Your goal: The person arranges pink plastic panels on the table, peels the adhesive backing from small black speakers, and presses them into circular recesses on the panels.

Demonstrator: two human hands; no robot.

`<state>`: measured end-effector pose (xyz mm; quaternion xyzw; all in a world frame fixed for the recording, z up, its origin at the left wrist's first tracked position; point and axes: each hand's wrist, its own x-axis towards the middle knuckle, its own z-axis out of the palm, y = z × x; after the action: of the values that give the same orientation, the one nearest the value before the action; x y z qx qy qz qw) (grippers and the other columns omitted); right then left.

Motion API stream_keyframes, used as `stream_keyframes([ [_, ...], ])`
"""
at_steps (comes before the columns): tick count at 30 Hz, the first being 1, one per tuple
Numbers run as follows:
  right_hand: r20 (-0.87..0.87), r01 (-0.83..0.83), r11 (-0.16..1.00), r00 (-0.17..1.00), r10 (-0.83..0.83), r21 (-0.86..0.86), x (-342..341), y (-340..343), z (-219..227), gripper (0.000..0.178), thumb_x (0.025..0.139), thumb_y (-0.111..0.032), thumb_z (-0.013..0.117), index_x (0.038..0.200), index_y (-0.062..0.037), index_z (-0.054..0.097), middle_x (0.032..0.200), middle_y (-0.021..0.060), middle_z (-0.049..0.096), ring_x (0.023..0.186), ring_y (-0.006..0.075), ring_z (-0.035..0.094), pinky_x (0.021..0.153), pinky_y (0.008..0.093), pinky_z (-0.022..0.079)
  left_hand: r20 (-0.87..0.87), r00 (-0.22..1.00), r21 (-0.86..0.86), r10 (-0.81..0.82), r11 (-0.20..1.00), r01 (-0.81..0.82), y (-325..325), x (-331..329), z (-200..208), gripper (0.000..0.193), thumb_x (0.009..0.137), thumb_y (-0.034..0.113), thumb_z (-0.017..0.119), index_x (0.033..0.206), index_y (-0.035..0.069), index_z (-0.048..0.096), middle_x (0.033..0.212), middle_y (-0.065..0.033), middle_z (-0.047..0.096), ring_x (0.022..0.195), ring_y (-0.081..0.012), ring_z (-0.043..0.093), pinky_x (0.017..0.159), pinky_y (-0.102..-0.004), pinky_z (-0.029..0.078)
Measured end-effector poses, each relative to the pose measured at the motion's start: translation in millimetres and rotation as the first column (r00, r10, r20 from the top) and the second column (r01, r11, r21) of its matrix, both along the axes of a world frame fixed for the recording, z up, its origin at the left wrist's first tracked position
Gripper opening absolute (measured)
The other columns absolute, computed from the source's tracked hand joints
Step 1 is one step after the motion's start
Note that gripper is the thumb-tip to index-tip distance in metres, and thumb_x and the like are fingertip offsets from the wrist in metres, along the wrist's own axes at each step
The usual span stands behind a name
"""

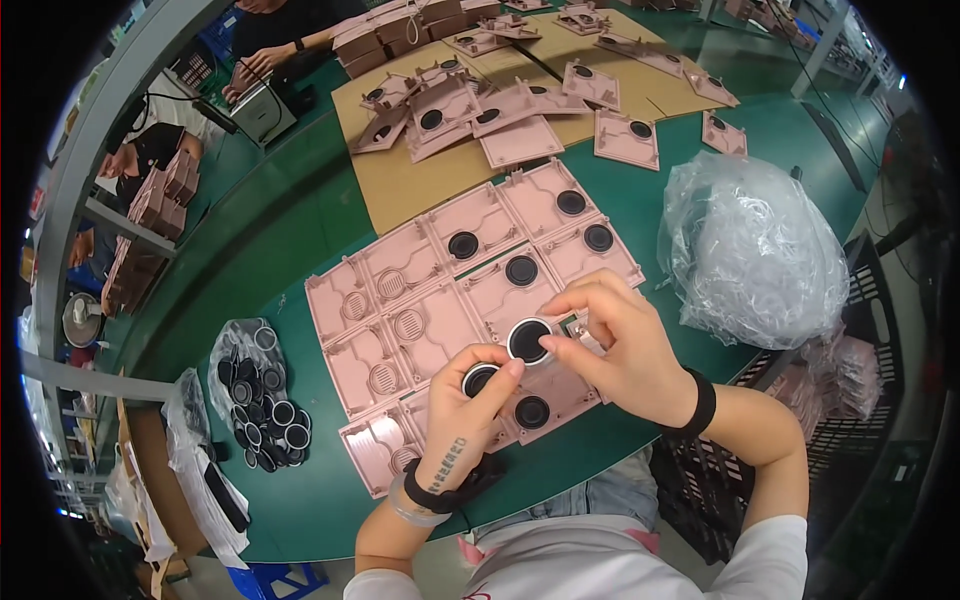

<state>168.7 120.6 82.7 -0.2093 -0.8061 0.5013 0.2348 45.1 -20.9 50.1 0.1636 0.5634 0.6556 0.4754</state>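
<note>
My left hand point(466, 398) grips a round black speaker point(480, 378) with a pale rim between thumb and fingers. Close beside it, my right hand point(622, 345) pinches a second pale-rimmed speaker point(529, 341) by its edge. The left fingertips come up to this second one; whether they touch it I cannot tell. Below both hands, pink plastic panels point(432, 335) lie edge to edge in rows. Some hold a black speaker point(521, 270) in their round seat, while others on the left show a bare slotted grille point(383, 377). My hands hide part of the nearest row.
Loose speakers point(268, 405) spill from a plastic bag on the left. A large clear bag point(750, 255) stands at right. More pink panels point(515, 140) are heaped on cardboard point(375, 190) at the back. Beside the table is a black crate point(705, 490). Other people point(160, 150) sit at far left.
</note>
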Motion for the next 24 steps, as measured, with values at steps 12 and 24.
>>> stream_keyframes([
  [12,-0.038,-0.096,0.992,0.994,0.100,0.083,0,0,-9,0.009,0.077,-0.008,0.072,0.085,-0.0059,0.068,0.079,0.0016,0.059,0.052,0.0083,0.041,0.049,0.0227,0.033,-0.164,0.986,-0.012,-0.009,1.000,0.007,-1,3,-1,0.014,0.090,0.013,0.064,0.099,0.002,0.065,0.069,0.0046,0.057,0.055,0.0009,0.044,0.047,-0.0141,0.031],
  [24,-0.031,-0.119,0.987,0.992,0.123,0.109,0,3,-13,0.010,0.077,-0.008,0.072,0.086,-0.0067,0.068,0.079,0.0020,0.061,0.054,0.0101,0.044,0.050,0.0234,0.036,-0.231,0.972,-0.041,-0.037,0.999,0.028,-3,1,-1,0.013,0.089,0.011,0.064,0.098,0.002,0.066,0.070,0.0048,0.058,0.056,0.0016,0.044,0.048,-0.0139,0.031],
])
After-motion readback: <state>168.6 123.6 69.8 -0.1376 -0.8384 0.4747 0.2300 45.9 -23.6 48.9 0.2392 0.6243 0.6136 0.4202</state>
